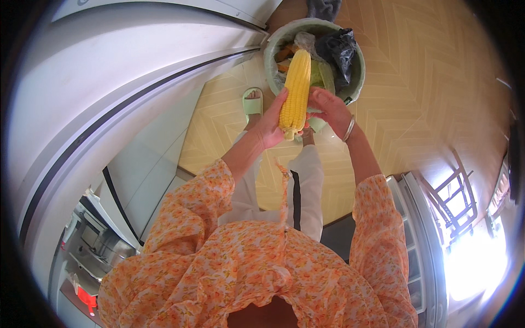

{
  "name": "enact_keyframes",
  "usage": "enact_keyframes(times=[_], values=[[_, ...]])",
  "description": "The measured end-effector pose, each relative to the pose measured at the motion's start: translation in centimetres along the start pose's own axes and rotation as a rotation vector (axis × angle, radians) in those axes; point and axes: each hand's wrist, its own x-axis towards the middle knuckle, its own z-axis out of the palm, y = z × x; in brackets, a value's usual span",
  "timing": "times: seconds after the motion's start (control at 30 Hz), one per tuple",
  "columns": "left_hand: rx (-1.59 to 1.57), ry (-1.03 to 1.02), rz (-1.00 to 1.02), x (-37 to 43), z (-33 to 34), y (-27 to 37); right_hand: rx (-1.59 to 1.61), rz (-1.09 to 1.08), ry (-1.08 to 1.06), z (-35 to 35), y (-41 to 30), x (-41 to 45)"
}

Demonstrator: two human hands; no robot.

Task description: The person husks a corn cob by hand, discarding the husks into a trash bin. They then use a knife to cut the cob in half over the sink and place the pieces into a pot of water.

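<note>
A husked ear of yellow corn is gripped near its stalk end by my left hand, with the thumb along its left side. My right hand is beside the cob on its right, fingers bent towards it; whether they touch it I cannot tell. Under the corn's far end stands a round waste bin lined with a plastic bag. Inside it lie a dark plastic bag, a clear crumpled bag, something pale green and orange-brown scraps.
White cabinet or appliance panels curve along the left. A metal pot stands on the lower left. Wooden herringbone floor spreads to the right, with a metal frame and a white-edged unit near the lower right. Dark cloth lies behind the bin.
</note>
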Motion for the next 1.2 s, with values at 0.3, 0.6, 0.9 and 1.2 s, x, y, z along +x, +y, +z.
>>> enact_keyframes(times=[0.3, 0.6, 0.9, 1.2], values=[[0.078, 0.064, 0.058, 1.5, 0.3, -0.1, -0.900, -0.118, -0.082, 2.0, -1.9, -3.8], [-0.094, -0.021, 0.119, 2.2, -0.3, 0.2, -0.245, -0.149, -0.180, 2.8, -3.2, -8.4], [-0.012, 0.048, 0.136, 2.8, -0.1, -0.2, -0.484, 0.008, -0.013, 1.7, -1.0, -3.9], [0.013, 0.109, 0.131, 2.3, 0.4, -0.7, -0.178, -0.131, 0.120, 2.6, 1.6, -4.3]])
